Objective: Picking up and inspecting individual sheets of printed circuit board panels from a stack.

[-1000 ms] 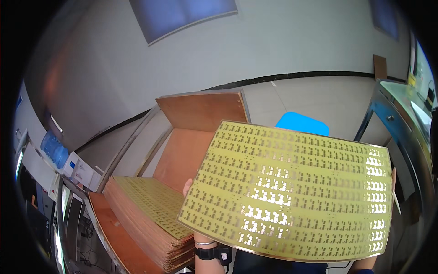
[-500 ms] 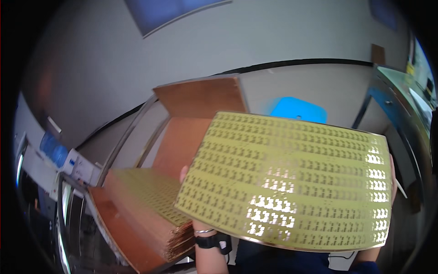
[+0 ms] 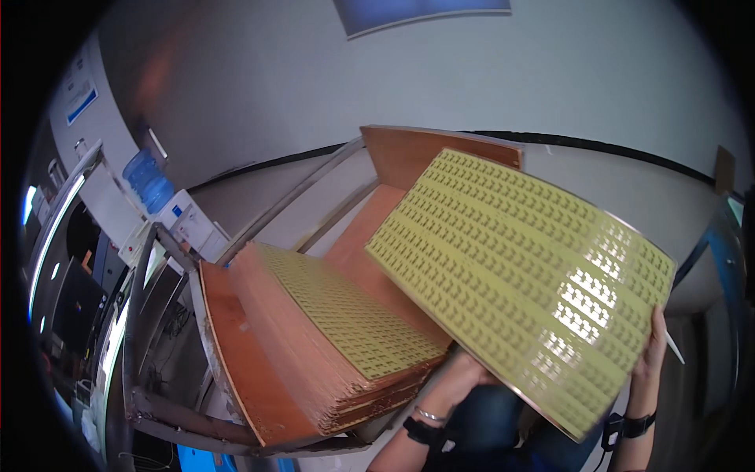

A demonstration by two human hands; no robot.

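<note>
A large yellow-green circuit board panel (image 3: 511, 275), covered in rows of small shiny metallic pads, is held up tilted in front of me. My left hand (image 3: 465, 373) supports its lower left edge, with the fingers hidden behind the panel. My right hand (image 3: 651, 346) grips the right edge, thumb along the side. To the left, a thick stack of similar panels (image 3: 354, 326) leans on a rack, its top sheet yellow-green and its edges copper-brown. The held panel's left corner hangs to the right of this stack, apart from it.
The metal-framed rack (image 3: 169, 421) has reddish-brown boards (image 3: 429, 153) at its back and side. A water dispenser (image 3: 193, 224) with a blue bottle (image 3: 145, 179) stands behind at left. A blue-legged table (image 3: 712, 236) is at the right edge.
My view has turned left, bringing the rack and stack further into sight. The held panel has tilted, its right side dropping, and both hands and wrists now show more.
</note>
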